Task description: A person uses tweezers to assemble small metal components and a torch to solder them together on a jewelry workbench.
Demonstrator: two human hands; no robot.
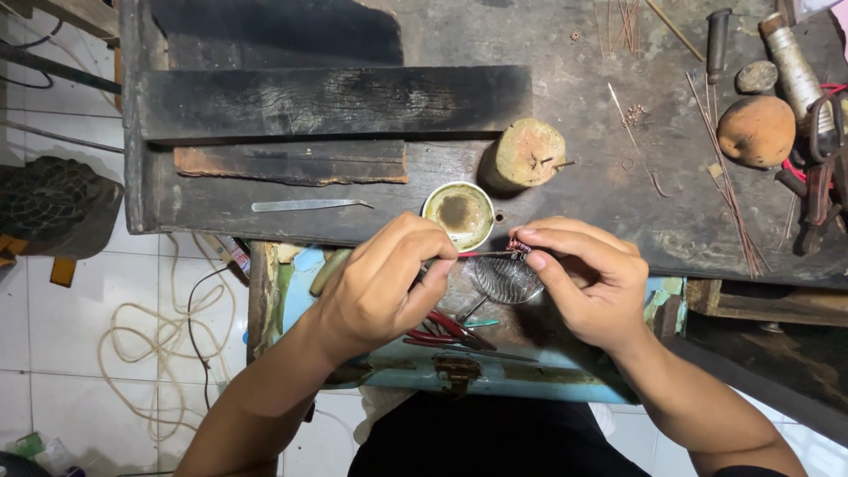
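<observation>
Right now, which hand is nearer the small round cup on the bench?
Left. The left hand sits just below-left of the cup, nearly touching it; the right hand is farther off to its lower right.

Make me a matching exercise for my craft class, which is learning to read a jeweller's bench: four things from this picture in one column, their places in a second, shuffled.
Things:
1. small round cup
2. leaf-shaped wire piece
3. flat metal file
4. red-handled pliers

Places:
A. lying below the two hands, near the blue box edge
B. held by the right hand, with the thin tool in the left hand meeting its top
C. on the dark bench, just beyond the hands
D. on the bench to the left, under the charred plank

Pairs: 1-C, 2-B, 3-D, 4-A
</observation>
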